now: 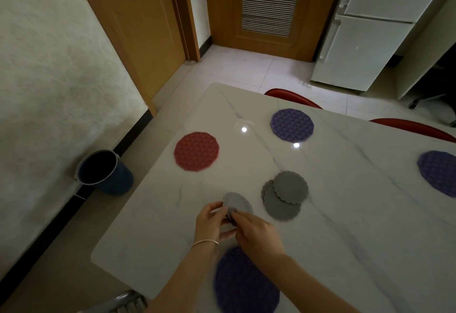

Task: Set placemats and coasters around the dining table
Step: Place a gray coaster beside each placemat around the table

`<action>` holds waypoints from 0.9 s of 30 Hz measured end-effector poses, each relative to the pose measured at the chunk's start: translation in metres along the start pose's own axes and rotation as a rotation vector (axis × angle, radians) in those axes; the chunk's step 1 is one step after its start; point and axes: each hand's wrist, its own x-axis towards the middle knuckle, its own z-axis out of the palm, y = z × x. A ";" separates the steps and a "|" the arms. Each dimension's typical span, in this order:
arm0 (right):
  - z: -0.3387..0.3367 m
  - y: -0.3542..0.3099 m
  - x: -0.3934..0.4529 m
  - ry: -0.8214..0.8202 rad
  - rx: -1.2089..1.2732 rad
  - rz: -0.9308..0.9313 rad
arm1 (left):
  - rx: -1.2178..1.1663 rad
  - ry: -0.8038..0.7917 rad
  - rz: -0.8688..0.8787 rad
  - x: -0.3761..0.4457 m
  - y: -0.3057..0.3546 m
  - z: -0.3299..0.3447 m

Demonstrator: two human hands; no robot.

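Note:
On the white marble table (345,214) lie round lattice placemats: a red one (196,151) at the left, a purple one (292,125) at the far side, another purple one (438,172) at the right edge, and a purple one (243,285) near me, partly under my arms. A small pile of grey scalloped coasters (283,195) rests in the middle. My left hand (209,222) and my right hand (256,233) both grip a few grey coasters (238,203) just above the table, left of the pile.
Two red chair backs (293,97) (414,127) stand at the far side of the table. A dark blue bucket (103,172) sits on the floor by the left wall. A white fridge (365,41) and wooden doors (266,12) are beyond.

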 end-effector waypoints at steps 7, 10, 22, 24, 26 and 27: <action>-0.022 0.070 0.022 0.002 -0.054 0.478 | 0.011 -0.007 -0.001 0.000 0.004 -0.001; -0.037 0.104 0.027 -0.169 -0.174 0.607 | 0.006 -0.011 -0.004 0.000 0.005 -0.002; -0.051 0.069 0.022 0.133 -0.191 0.358 | 0.016 0.012 -0.036 -0.001 0.003 -0.001; -0.044 0.043 0.016 0.200 -0.090 0.296 | 0.020 0.015 -0.037 0.000 0.004 -0.001; -0.031 0.021 0.008 0.190 -0.002 0.247 | 0.036 0.022 -0.032 0.000 0.004 0.001; -0.024 0.013 0.005 0.168 0.046 0.250 | 0.052 0.025 -0.022 -0.001 0.004 0.002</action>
